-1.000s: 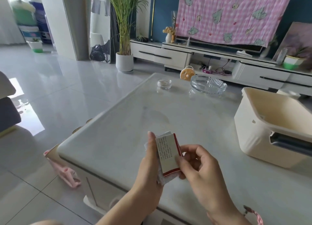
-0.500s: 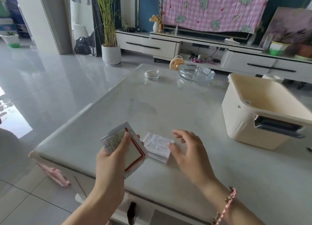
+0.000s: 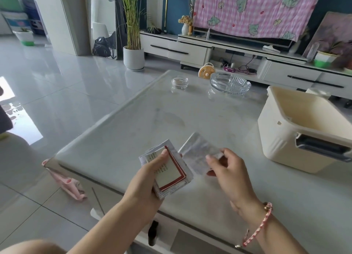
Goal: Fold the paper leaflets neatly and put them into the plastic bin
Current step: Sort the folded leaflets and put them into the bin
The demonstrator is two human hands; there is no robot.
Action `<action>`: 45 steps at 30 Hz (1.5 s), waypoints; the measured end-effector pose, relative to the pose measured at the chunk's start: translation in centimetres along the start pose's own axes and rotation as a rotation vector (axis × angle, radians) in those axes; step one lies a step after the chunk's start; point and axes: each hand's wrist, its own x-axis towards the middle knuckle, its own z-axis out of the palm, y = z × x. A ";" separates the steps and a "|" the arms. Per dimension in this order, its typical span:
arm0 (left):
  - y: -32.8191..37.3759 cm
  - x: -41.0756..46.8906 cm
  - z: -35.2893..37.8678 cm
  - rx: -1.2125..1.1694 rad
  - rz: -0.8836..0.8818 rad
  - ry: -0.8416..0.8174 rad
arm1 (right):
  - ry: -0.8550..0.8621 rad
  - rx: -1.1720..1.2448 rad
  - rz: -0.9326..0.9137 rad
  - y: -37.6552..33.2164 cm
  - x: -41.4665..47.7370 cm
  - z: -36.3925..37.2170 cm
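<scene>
On pale glossy table (image 3: 133,131), cream plastic bin (image 3: 276,139).

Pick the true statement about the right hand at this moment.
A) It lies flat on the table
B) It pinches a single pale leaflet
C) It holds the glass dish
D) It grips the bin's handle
B: the right hand pinches the pale leaflet at its near corner, beside the red-bordered stack held in the left hand, well clear of the bin.
</scene>
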 end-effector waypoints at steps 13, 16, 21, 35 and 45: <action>-2.6 -0.3 3.1 0.342 0.270 -0.123 | -0.434 0.462 0.206 -2.3 -3.9 -1.5; -3.4 -0.1 4.5 0.338 0.324 -0.092 | -0.446 0.617 0.253 -2.0 -3.6 -2.2; -5.6 0.1 7.3 0.348 0.389 -0.085 | -0.240 0.536 0.203 -1.5 -3.4 -3.5; -11.8 2.4 11.0 0.617 0.408 -0.086 | -0.164 -0.293 -0.188 4.4 -4.6 -11.3; -12.3 1.0 12.4 0.762 0.648 -0.081 | -0.100 0.122 0.026 2.8 -4.2 -12.6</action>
